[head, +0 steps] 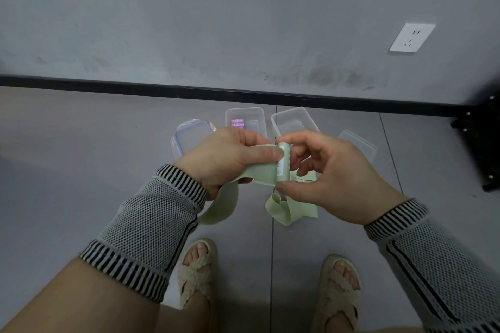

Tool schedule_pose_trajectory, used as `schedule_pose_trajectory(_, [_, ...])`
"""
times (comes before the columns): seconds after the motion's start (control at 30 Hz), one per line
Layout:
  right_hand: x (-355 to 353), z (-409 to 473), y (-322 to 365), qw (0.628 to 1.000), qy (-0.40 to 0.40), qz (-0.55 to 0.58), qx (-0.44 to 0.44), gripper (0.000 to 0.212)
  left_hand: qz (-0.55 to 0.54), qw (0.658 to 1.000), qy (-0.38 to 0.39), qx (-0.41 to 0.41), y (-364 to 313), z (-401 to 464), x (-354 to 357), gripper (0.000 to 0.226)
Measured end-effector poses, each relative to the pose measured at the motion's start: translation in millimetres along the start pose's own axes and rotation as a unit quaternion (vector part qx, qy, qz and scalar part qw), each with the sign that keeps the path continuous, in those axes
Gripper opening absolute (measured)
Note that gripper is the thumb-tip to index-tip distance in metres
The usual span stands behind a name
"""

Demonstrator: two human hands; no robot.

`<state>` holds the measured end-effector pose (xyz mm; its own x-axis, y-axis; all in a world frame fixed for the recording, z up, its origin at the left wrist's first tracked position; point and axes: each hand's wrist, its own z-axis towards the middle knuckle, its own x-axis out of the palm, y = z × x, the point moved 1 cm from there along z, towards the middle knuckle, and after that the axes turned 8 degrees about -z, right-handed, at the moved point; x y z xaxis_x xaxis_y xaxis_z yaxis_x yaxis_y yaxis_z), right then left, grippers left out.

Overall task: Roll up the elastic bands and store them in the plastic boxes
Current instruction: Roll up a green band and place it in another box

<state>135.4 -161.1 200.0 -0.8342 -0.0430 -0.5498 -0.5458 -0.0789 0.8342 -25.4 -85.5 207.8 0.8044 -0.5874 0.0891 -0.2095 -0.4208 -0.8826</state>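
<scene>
- The green elastic band [282, 163] is held in the air above the floor [81, 157], in front of the empty plastic box [293, 120].
- Its small roll stands upright; the right hand [332, 178] pinches it top and bottom.
- The left hand [230, 157] presses its thumb on the flat strip just left of the roll, feeding it sideways.
- The soft, matte tail hangs towards the floor.
- The boxes are clear and rigid; the one left of the empty box holds a purple band [237, 123].

The band [266, 173] is looking like matt, smooth rubbery sheet. The boxes [293, 119] and lids [192, 136] are showing as clear glossy plastic. Knit mesh sleeves [151, 224] are looking rough (ribbed at the cuffs), and the floor [81, 143] is appearing smooth and matt.
</scene>
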Motion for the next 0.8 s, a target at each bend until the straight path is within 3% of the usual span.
schedule_pose_trajectory(0.43, [-4.1, 2.8, -9.3, 1.000, 0.010, -0.010, -0.007, 0.054, 0.053, 0.997, -0.053, 0.034, 4.5, 6.3, 4.5, 0.017])
schedule_pose_trajectory(0.63, [1.9, 4.0, -6.4, 0.999, 0.012, 0.034, 0.016, 0.074, -0.052, 0.998, -0.036, 0.019, 0.4, 2.6, 8.3, 0.013])
schedule_pose_trajectory(0.8, [-1.9, 4.9, 0.2, 0.996, 0.001, 0.081, 0.023, 0.059, -0.091, 0.996, 0.006, 0.010, -1.1, 0.0, 8.8, 0.011])
